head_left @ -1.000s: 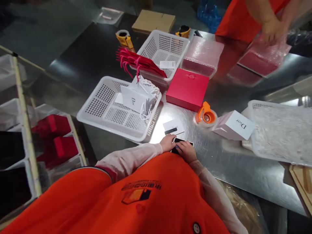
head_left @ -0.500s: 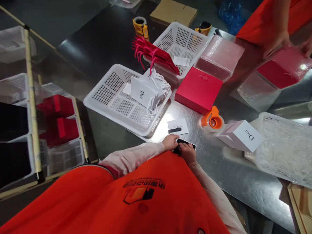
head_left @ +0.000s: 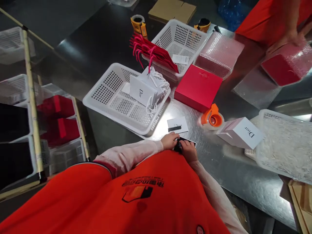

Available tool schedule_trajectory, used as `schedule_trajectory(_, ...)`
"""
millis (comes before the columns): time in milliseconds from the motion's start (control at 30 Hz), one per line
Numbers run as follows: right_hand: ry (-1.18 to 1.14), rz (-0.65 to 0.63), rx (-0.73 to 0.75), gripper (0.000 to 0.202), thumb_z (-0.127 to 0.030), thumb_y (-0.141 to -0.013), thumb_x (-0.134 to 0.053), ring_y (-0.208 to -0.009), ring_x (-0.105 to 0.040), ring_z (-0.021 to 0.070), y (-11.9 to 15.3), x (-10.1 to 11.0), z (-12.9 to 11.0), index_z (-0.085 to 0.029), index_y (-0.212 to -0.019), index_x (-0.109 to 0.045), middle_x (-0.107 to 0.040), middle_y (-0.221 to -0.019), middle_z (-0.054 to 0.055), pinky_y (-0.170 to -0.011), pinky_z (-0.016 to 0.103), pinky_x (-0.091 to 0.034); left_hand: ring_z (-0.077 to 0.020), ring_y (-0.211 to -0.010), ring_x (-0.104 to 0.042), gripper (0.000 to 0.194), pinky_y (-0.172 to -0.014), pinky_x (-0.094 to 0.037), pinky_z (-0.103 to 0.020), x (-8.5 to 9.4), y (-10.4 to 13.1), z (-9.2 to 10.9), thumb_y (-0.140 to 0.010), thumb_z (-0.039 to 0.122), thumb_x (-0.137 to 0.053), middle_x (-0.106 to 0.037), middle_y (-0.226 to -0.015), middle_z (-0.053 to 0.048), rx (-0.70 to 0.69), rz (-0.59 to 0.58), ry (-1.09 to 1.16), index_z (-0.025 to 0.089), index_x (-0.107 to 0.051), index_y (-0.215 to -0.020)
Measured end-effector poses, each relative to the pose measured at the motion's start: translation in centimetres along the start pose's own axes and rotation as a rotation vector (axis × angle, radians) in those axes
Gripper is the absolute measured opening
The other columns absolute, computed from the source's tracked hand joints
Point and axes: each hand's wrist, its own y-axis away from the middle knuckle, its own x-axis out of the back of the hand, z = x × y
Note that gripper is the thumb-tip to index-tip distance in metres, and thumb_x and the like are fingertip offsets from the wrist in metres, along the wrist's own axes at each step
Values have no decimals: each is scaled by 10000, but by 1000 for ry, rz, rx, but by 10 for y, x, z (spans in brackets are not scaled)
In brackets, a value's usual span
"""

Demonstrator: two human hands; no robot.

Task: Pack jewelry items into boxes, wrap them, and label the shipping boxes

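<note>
At the table's near edge, close against the orange apron point(head_left: 136, 182), my two hands meet over a small white-edged open box point(head_left: 194, 143) with a dark inside. My left hand point(head_left: 170, 141) is closed, its fingertips pinching a small black item point(head_left: 178, 147) from the left. From the right, the curled fingers of my right hand point(head_left: 189, 151) grip the same black item; its exact kind is too small and covered to tell. Just beyond my hands lies a white Dior card or flat box point(head_left: 183, 123) with a short black strip point(head_left: 175, 128) on it.
A white basket point(head_left: 97, 104) holds white Dior bags point(head_left: 140, 91). Red bags point(head_left: 161, 55) lean on a second basket point(head_left: 165, 32). Nearby are a red box point(head_left: 198, 86), an orange tape dispenser point(head_left: 212, 117), a white Dior box point(head_left: 243, 133), a filler-filled basket point(head_left: 287, 146) and a co-worker's hand point(head_left: 285, 40).
The co-worker's hands have shifted the bubble-wrapped red box slightly to the right. My hands stay at the small box, with only slight finger movement on the black item.
</note>
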Motion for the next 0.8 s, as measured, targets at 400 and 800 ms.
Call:
schedule_trajectory(400, -76, 53, -105, 225, -131, -898, -497, -846, -502, 229, 8, -4, 4, -152, -1074, -635, -634, -990, 108, -792, 338, -354, -231, -965, -558, 285, -920, -379, -369, 20, -11, -26, -783, 186, -602, -655, -904, -76, -490, -222, -75, 335, -744, -979)
schedule_trajectory(800, -103, 84, -155, 186, -91, -873, -482, -817, -506, 225, 10, -7, 8, -153, -977, -624, -615, -924, 95, -764, 328, -359, -229, -708, -599, 366, -873, -372, -415, 20, -11, -23, -826, 164, -578, -654, -629, -41, -345, -287, -300, 336, -676, -1134)
